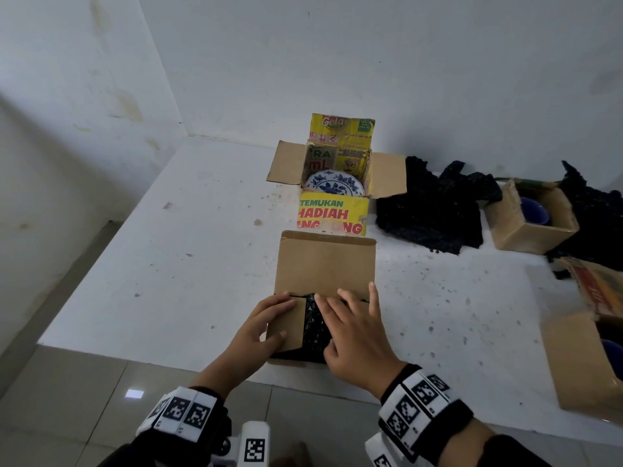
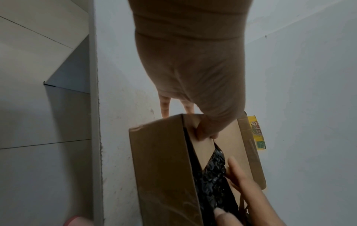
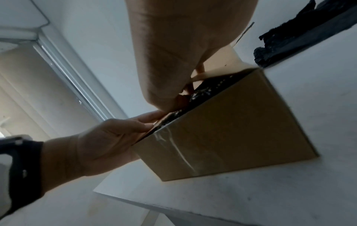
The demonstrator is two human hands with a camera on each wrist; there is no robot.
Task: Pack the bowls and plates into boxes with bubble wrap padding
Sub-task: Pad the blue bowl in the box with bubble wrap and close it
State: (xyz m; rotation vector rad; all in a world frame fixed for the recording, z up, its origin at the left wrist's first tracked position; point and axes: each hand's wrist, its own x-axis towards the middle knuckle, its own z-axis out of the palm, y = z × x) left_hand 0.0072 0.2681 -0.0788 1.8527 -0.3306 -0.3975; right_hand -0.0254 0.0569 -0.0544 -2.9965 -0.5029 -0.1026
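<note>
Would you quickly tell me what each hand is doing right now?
Left hand: pinches the brown cardboard box's side flap.
Right hand: open, fingers pressing black bubble wrap.

A plain back room in a house, used for packing. Stained white walls [image 1: 303, 62] meet a scuffed white platform [image 1: 168, 247] above a tiled floor [image 1: 84, 382], with reused cardboard boxes [image 1: 526, 224] and black bubble wrap [image 1: 435, 210] scattered about.
</note>
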